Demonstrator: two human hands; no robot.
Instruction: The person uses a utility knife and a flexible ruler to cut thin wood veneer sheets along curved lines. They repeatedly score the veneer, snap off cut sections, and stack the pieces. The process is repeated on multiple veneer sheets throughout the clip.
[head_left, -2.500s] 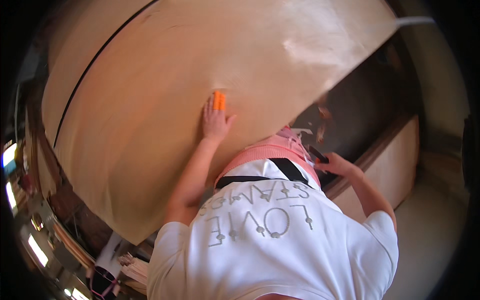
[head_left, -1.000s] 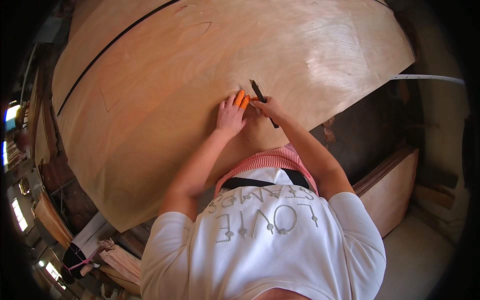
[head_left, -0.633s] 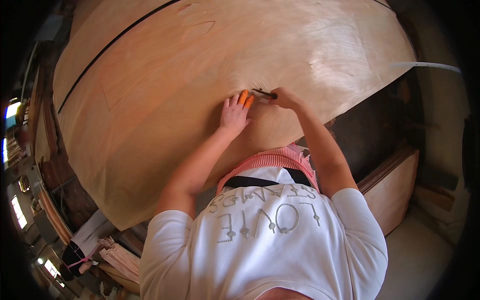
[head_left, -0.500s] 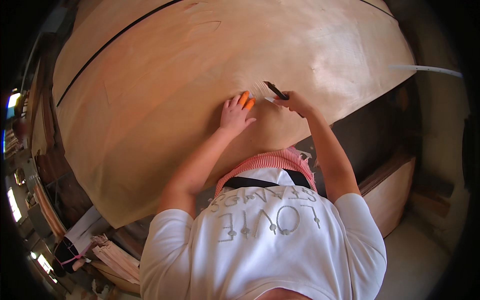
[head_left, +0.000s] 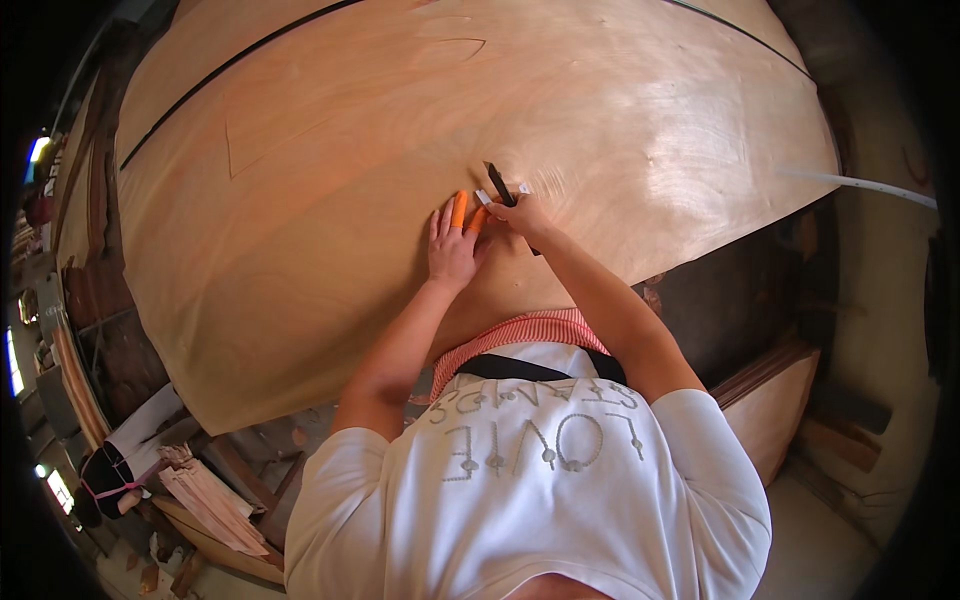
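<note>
A large sheet of pale wood veneer lies under both hands. My left hand rests flat on it with fingers stretched out; orange finger covers sit on two of them. Close beside it, my right hand is closed around a slim black knife-like tool, its tip pointing away from me. A small white strip shows between the hands, by the right fingertips and the left index finger. Another small white piece shows just past the right hand. Faint ripples mark the veneer there.
Black straps cross the sheet at its far side. A white strip sticks out from the right edge. Stacked sheets stand at lower right, and veneer scraps lie at lower left, near a person.
My right hand has moved left with the black tool, up against my left hand. The left hand has shifted slightly left over the sheet and stays flat. The view has turned a little.
</note>
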